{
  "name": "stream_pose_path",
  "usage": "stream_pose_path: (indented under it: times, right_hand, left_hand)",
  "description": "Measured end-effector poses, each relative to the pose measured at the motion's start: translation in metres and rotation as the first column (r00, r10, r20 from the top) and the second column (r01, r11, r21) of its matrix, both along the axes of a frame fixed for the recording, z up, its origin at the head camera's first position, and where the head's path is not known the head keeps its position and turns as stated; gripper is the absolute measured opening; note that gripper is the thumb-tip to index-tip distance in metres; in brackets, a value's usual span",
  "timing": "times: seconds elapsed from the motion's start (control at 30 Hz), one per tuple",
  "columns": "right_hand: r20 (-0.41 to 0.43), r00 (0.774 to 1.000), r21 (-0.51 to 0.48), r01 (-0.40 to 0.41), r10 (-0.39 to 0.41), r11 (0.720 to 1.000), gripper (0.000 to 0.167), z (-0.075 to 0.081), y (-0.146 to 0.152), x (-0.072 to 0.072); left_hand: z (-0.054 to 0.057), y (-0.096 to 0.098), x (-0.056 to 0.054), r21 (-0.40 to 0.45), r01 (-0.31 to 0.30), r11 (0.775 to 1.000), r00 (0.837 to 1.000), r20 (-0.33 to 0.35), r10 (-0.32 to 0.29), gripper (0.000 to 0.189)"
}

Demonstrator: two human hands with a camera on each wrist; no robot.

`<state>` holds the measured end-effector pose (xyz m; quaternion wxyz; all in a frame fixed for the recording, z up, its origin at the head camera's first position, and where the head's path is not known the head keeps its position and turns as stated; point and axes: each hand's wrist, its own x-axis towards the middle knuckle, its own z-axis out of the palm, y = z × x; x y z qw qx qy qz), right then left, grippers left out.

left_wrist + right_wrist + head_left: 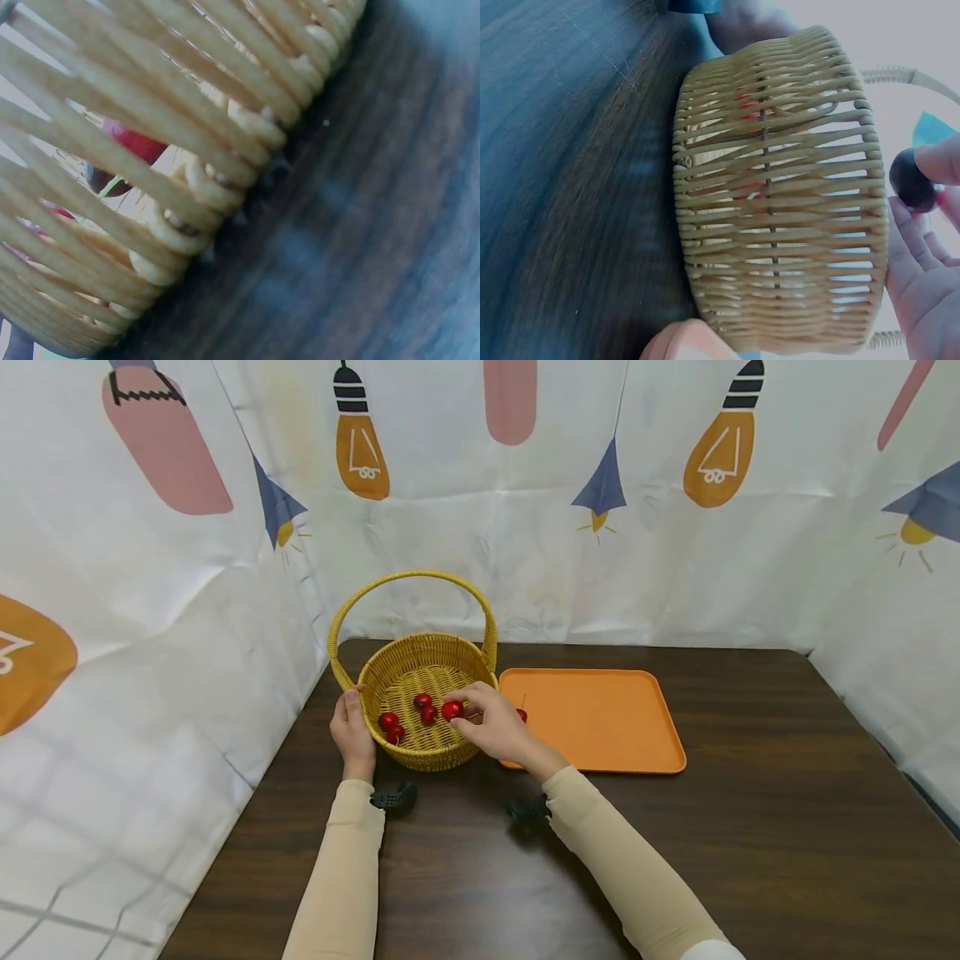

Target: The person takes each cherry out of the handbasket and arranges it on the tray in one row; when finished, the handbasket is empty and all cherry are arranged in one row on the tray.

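A yellow woven basket (431, 760) with a tall arched handle stands on the table, with several red cherries (387, 721) lying on its bottom. My left hand (353, 732) holds the basket's left rim near the foot of the handle. Over the basket's right side, my right hand (491, 722) pinches a cherry (452, 710) between thumb and fingers. In the right wrist view that cherry (913, 182) looks dark and sits just above the rim. Through the weave in the left wrist view, a red cherry (135, 141) shows. The left fingers are mostly hidden behind the rim.
An orange tray (600, 722) lies right beside the basket. On its left edge a cherry (522, 715) with an upright stem is partly covered by the right hand. Behind the dark wooden table (765, 827) hangs a printed white cloth (525, 568).
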<state>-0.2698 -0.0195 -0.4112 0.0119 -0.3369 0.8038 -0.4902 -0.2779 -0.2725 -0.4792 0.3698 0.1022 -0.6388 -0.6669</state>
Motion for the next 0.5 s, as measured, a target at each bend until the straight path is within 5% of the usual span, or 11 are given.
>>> stream_pose_path:
  times: [0.27,0.5]
  right_hand:
    - [-0.002,0.999,-0.138,0.033,-0.034,0.99,0.03,-0.002,0.022,-0.001]
    - [0.107,0.989,-0.169,0.119,-0.102,0.979,0.031,-0.003,0.047,-0.011]
  left_hand:
    - [0.003,-0.001,0.002,0.006,0.052,0.999,0.998,0.016,-0.053,0.047]
    - [0.023,0.01,0.016,-0.023,0.067,0.997,0.998,0.005,-0.067,0.049]
